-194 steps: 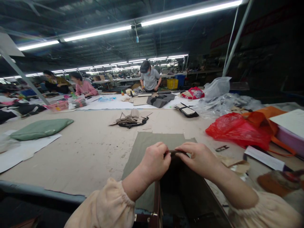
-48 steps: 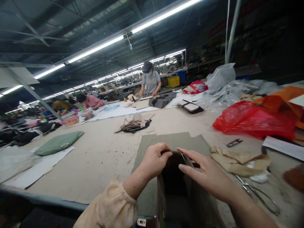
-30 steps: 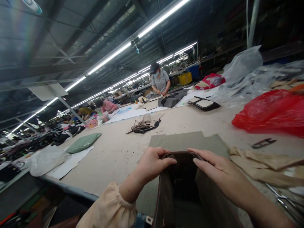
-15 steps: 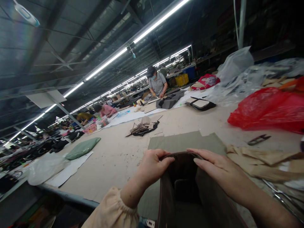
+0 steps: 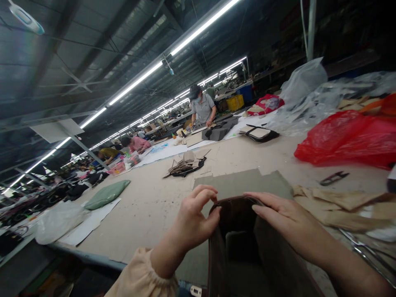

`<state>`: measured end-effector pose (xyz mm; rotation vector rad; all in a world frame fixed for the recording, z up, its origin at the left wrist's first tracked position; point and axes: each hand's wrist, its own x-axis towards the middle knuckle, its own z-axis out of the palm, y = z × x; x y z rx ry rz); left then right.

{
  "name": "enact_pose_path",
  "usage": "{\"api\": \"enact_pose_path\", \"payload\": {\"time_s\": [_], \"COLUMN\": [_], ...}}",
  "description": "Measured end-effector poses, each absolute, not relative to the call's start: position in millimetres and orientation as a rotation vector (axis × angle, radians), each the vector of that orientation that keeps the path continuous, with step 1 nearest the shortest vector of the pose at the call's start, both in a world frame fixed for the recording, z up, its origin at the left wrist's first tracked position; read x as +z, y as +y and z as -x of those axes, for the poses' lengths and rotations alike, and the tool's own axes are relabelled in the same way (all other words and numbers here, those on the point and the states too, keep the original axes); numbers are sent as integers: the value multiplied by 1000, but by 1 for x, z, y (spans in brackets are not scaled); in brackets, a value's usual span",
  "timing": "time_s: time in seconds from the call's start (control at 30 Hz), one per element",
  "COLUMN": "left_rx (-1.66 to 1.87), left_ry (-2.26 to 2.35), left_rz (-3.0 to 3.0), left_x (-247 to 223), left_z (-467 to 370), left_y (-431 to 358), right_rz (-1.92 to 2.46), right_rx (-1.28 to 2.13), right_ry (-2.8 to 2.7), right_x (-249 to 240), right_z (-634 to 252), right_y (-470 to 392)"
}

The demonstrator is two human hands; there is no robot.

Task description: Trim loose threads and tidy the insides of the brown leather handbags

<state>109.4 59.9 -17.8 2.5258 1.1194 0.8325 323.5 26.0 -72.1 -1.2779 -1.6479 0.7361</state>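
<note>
A dark olive-brown fabric bag (image 5: pixel 235 272) stands close in front of me with its mouth facing me, its inside deep in shadow. My left hand (image 5: pixel 194 214) is at the left corner of the rim, thumb on the near side and curled fingertips at the far edge, in a loose pinch. Along the right of the rim, my right hand (image 5: pixel 281 218) grips the edge between thumb and straighter fingers. Under and behind the bag lies a flat grey-green fabric piece (image 5: pixel 244 179) on the table (image 5: pixel 148 210).
To the right are a red plastic bag (image 5: pixel 346 140), thread snips (image 5: pixel 334 178), tan fabric (image 5: pixel 331 206) and scissors (image 5: pixel 361 247). Farther off lies a pile of scraps (image 5: pixel 185 165). On the left sits a green packet (image 5: pixel 107 194). A co-worker (image 5: pixel 202 107) works across the table.
My left hand's fingers have lifted and curled back, loosening from the rim, with the hand slightly further left. My right hand keeps its hold. The view has shifted slightly.
</note>
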Motion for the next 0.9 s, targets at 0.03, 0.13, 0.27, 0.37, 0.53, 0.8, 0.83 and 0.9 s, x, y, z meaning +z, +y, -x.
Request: {"api": "enact_pose_path", "payload": {"time_s": [0.03, 0.13, 0.27, 0.37, 0.53, 0.8, 0.83, 0.9], "left_rx": [779, 536, 447, 392, 425, 555, 572, 597], "left_ry": [1056, 1046, 1378, 1509, 1634, 1693, 1716, 1766], "left_rz": [-2637, -2840, -2700, -2539, -2403, -2396, -2393, -2369], "left_x": [-13, 1, 9, 0, -21, -23, -24, -25], "left_z": [-107, -102, -105, -107, -105, -104, -103, -103], "left_y": [58, 54, 55, 59, 64, 65, 65, 65], "right_rz": [1280, 1293, 1299, 1279, 1282, 1401, 1404, 1401], "right_rx": [733, 723, 652, 599, 548, 456, 453, 455], "right_ry": [-1650, -1659, -1686, -1719, -1767, -1752, -1758, -1769], "right_x": [-72, -71, -68, -67, -67, -61, -61, -60], "right_z": [-324, -322, -313, -305, -300, -277, -274, -270], "right_y": [26, 25, 24, 25, 22, 4, 2, -1]}}
